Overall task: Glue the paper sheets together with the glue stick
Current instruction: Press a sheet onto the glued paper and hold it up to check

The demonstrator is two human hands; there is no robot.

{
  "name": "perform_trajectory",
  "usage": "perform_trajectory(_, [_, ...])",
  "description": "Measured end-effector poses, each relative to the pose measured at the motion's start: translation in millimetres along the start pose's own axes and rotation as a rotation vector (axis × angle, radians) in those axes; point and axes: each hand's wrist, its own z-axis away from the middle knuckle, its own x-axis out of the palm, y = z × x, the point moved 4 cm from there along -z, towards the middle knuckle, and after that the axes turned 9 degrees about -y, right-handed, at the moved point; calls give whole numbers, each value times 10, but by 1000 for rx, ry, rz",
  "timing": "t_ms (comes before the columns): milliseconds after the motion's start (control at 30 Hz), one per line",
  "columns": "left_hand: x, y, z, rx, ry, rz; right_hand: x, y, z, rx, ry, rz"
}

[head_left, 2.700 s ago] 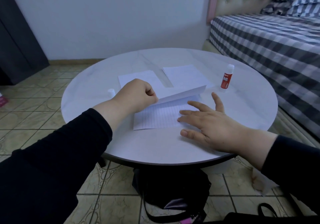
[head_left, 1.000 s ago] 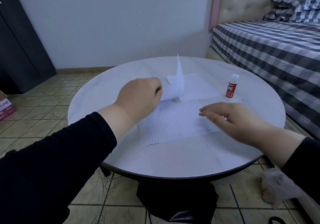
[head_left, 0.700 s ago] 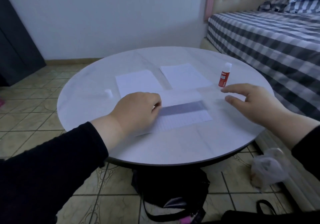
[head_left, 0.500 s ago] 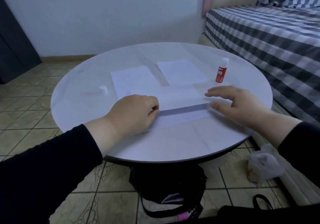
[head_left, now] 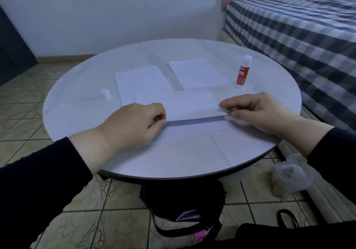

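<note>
Head | step: laying top sheet [head_left: 185, 104] onto lined sheet [head_left: 192, 131] | left hand [head_left: 133, 125] and right hand [head_left: 258, 112] fingers pinch its near corners | next, likely: align, press flat.

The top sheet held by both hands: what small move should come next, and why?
Probably lower the top sheet flat onto the lined sheet. The left hand and right hand pinch its near corners, and a shadowed gap shows beneath its edge.

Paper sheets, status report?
Left hand and right hand pinch top sheet above lined sheet. Glue stick upright, untouched. Nothing blocking.
</note>
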Motion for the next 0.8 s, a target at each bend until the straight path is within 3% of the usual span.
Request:
perform_trajectory(133, [-1, -18, -3, 19, 7, 2, 5, -4, 16, 3, -8, 101])
perform_trajectory(400, [-21, -35, -30, 42, 26, 40, -104, -132, 143, -165, 165, 261])
perform_trajectory(800, [18, -73, -20, 35, 6, 52, 220, -186, 40, -155, -22, 383])
